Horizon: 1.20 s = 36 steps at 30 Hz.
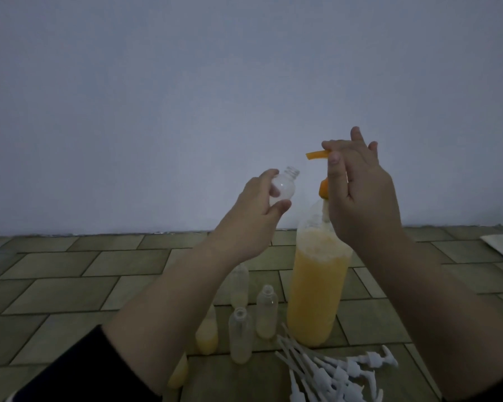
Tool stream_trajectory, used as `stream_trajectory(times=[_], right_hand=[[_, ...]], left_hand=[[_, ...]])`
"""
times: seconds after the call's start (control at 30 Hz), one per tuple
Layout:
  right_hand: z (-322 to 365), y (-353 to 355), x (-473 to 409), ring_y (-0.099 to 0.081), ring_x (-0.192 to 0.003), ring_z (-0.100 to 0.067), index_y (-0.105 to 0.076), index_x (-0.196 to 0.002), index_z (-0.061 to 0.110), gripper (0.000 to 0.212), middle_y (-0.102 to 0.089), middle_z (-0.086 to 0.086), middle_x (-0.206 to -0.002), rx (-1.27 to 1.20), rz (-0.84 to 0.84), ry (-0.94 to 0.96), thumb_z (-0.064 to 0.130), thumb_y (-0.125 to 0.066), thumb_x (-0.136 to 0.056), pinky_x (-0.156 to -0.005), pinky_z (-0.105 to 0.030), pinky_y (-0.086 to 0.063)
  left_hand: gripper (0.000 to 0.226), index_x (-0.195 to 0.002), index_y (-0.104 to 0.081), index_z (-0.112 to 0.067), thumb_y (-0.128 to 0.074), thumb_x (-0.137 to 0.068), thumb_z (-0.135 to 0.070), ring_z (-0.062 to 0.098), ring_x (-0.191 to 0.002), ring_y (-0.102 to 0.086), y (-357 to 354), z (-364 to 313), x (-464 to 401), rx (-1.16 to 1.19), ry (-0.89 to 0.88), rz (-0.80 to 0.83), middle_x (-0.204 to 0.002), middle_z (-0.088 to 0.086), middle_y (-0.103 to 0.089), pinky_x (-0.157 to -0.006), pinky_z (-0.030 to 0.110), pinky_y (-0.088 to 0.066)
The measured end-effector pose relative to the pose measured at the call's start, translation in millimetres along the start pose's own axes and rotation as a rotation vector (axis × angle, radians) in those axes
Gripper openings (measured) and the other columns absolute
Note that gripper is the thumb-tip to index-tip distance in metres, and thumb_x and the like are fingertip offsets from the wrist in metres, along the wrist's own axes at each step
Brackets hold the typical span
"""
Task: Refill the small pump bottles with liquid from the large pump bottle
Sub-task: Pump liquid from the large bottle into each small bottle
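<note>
Holding a small empty bottle in my left hand, thumb and fingers curled around its body, I keep it raised just left of the pump spout, its open neck tilted up and to the right. My right hand rests on the orange pump head of the large bottle, fingers mostly straight. This bottle stands upright on the tiled floor, about two thirds full of yellow liquid. Near it stand small bottles, some with a little yellow liquid. White pumps lie in a heap, lower right.
</note>
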State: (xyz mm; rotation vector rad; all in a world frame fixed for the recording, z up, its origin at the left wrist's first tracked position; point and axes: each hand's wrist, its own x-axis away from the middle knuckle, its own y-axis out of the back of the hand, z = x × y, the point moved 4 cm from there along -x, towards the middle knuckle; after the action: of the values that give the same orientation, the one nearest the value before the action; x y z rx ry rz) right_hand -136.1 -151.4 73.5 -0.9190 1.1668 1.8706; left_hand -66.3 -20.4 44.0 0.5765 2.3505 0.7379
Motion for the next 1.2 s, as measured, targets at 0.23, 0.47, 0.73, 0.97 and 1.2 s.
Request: stream_trajectory(times=[0.23,0.47,0.73,0.97,1.2], right_hand=[[0.1,-0.5,0.6,-0.025,-0.141,-0.018,-0.055,-0.126,0.009,0.046,-0.053,-0.006,-0.136,0.016,0.008,-0.001,0.031,-0.024,-0.1,-0.108,-0.006,0.003],[0.6,-1.5,-0.2,-0.025,-0.14,-0.015,-0.056,-0.126,0.009,0.044,-0.052,-0.007,-0.136,0.014,0.0,0.004,0.029,-0.026,-0.1,-0.108,-0.007,0.002],[-3.5,-1.9,-0.6,-0.025,-0.142,-0.018,-0.056,-0.124,0.009,0.052,-0.053,-0.008,-0.136,0.022,-0.01,0.016,0.037,-0.02,-0.098,-0.111,-0.011,-0.001],[-4.5,-6.8,4.2,-0.023,-0.138,-0.012,-0.059,-0.119,0.008,0.047,-0.056,-0.007,-0.132,0.014,-0.054,0.026,0.031,-0.023,-0.099,-0.113,-0.019,-0.005],[-5.2,-7.7,9.3,-0.02,-0.132,-0.008,-0.062,-0.114,0.005,0.036,-0.052,0.003,-0.125,-0.016,-0.047,0.025,0.019,-0.032,-0.101,-0.109,-0.026,-0.015]], left_hand=[[0.052,-0.144,-0.025,-0.025,-0.045,-0.097,-0.027,0.012,-0.105,-0.044,7.1,-19.6,-7.1,0.004,-0.044,-0.054,-0.126,-0.005,-0.04,-0.094,0.027,-0.04],[0.054,-0.143,-0.031,-0.026,-0.053,-0.094,-0.024,0.011,-0.111,-0.043,15.7,-24.6,-3.8,-0.087,-0.131,-0.139,-0.126,-0.006,-0.047,-0.099,0.03,-0.038],[0.051,-0.137,-0.043,-0.023,-0.061,-0.089,-0.027,0.006,-0.103,-0.047,15.4,-27.7,-3.4,-0.044,-0.1,-0.219,-0.127,-0.007,-0.054,-0.085,0.012,-0.036],[0.051,-0.137,-0.044,-0.024,-0.06,-0.089,-0.03,0.01,-0.109,-0.048,12.7,-24.9,-1.0,-0.096,-0.099,-0.227,-0.125,-0.008,-0.055,-0.095,0.025,-0.041],[0.052,-0.138,-0.043,-0.023,-0.059,-0.09,-0.032,0.014,-0.116,-0.048,9.8,-25.5,3.5,-0.155,-0.058,-0.188,-0.131,-0.007,-0.053,-0.103,0.037,-0.041]])
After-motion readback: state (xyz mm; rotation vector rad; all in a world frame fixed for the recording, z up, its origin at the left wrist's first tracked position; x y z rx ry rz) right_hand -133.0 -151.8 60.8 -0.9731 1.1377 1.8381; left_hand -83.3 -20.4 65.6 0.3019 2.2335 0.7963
